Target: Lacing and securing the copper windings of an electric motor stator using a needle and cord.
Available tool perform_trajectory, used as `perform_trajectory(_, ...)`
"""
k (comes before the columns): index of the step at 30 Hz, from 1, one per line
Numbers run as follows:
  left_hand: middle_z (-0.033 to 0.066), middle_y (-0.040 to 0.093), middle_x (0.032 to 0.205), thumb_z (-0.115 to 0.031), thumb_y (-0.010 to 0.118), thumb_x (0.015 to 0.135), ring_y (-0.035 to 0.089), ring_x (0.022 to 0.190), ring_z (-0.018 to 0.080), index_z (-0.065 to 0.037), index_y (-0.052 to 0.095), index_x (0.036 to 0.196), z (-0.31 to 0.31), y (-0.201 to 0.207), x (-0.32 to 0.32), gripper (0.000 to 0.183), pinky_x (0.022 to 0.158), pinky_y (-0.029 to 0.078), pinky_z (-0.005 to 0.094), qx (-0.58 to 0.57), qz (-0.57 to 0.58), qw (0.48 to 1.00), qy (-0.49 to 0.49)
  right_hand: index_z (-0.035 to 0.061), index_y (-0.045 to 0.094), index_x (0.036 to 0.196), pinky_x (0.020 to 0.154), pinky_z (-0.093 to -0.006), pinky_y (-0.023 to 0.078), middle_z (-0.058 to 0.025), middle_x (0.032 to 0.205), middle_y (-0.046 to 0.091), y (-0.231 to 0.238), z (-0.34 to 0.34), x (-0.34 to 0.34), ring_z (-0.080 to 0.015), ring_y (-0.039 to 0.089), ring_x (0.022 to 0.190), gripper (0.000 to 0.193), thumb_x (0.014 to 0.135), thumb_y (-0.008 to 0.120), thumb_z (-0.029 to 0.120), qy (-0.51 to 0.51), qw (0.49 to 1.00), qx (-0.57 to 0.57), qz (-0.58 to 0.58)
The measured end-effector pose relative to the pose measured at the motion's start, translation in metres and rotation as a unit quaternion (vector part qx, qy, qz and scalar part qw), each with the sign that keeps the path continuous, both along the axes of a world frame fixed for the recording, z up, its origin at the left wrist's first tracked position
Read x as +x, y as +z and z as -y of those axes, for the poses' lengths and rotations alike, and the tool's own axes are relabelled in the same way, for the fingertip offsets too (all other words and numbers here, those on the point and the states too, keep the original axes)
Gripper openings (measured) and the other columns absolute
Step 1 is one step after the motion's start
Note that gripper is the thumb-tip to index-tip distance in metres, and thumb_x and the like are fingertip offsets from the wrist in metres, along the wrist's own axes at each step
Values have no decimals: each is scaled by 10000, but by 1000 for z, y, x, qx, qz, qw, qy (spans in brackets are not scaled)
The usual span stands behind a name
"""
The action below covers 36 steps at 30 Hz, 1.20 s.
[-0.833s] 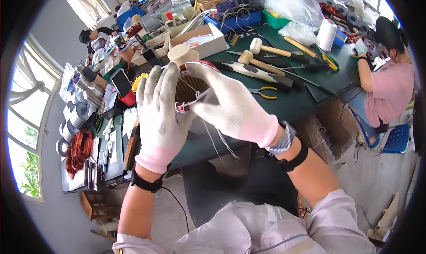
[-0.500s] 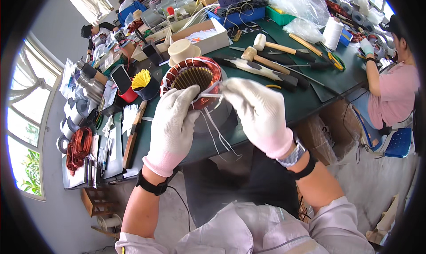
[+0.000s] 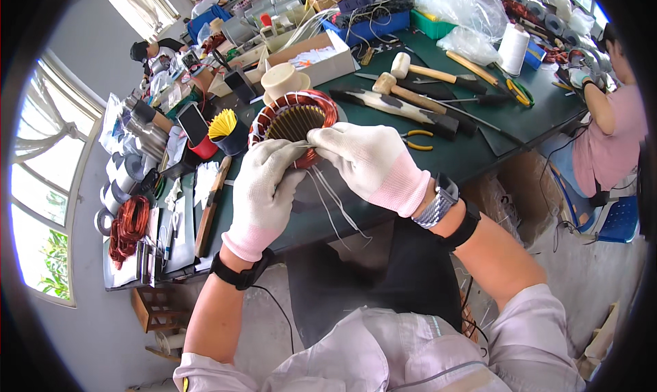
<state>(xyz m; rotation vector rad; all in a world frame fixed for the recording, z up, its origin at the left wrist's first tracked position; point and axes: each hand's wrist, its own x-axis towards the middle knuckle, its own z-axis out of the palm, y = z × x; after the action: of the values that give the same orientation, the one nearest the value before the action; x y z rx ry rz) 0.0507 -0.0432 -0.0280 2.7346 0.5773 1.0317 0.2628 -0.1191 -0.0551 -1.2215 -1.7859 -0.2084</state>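
Observation:
A motor stator [image 3: 327, 103] stands on the bench before me, its copper end winding bound with white cord and dark slots lined with yellow inside. My left hand [image 3: 263, 183], in a white knit glove, is closed at the near left of the winding, its fingertips pinching the white cord. My right hand [image 3: 369, 163], gloved alike, meets it there, thumb and fingers pinched on the cord too. Loose ends of the white cord [image 3: 333, 195] hang down the stator's near side. The fingers hide the exact spot where the cord is held.
Right of the stator lie mallets [image 3: 401, 65], pliers [image 3: 419, 140] and a white thread spool [image 3: 512, 48]. A beige round block [image 3: 284, 81] sits behind it. To the left are a dark cup with yellow strips [image 3: 224, 124], a wooden stick [image 3: 212, 207] and copper wire coils [image 3: 128, 231]. A co-worker [image 3: 619, 128] sits right.
My right hand has moved left and inward from the stator's right side to meet my left fingertips. The cord stretched between the hands is now short. Yellow-handled pliers show more fully.

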Motion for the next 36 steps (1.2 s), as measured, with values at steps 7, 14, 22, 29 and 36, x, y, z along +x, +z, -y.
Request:
perform_trajectory(7, 163, 705, 1213, 54, 679, 895, 668, 1118, 334, -18, 705, 1360, 5, 11, 3, 471, 1008, 523, 401, -18, -25, 999, -10, 152, 705, 1035, 581, -424, 516, -91, 786, 610, -15, 67, -18, -328, 660, 672, 150, 911, 725, 70, -57, 996, -31, -65)
perform_trajectory(14, 159, 721, 1137, 36, 697, 882, 668, 1104, 336, -19, 723, 1320, 2, 11, 6, 442, 1013, 514, 412, -30, -15, 999, -16, 82, 725, 1055, 661, -433, 557, -142, 895, 700, -27, 47, -35, -358, 714, 780, 119, 937, 717, 89, -96, 986, -119, -61)
perform_trajectory(22, 145, 702, 1172, -95, 734, 945, 651, 1112, 330, -32, 701, 1360, -1, 13, 1, 422, 1022, 500, 415, -45, -31, 998, -39, 18, 698, 1269, 706, -351, 563, -137, 921, 715, 10, 76, -38, -293, 695, 737, 327, 963, 778, 103, 58, 920, -127, -366)
perform_trajectory(29, 153, 695, 1162, 11, 706, 891, 645, 1110, 340, -24, 689, 1357, 2, 15, 7, 468, 1024, 494, 415, -33, -38, 998, -30, -30, 752, 1210, 905, -437, 559, -152, 1132, 778, 64, 91, 7, -283, 731, 1017, 298, 1043, 705, 212, 263, 862, 51, -431)
perform_trajectory(36, 98, 709, 1091, 10, 759, 835, 631, 1034, 307, -85, 725, 1341, 2, 7, 3, 516, 976, 485, 407, -13, -23, 1000, -10, 5, 745, 1162, 527, -269, 507, -126, 763, 736, -39, 211, 47, -145, 679, 579, 195, 1071, 589, 79, -51, 832, -415, -364)
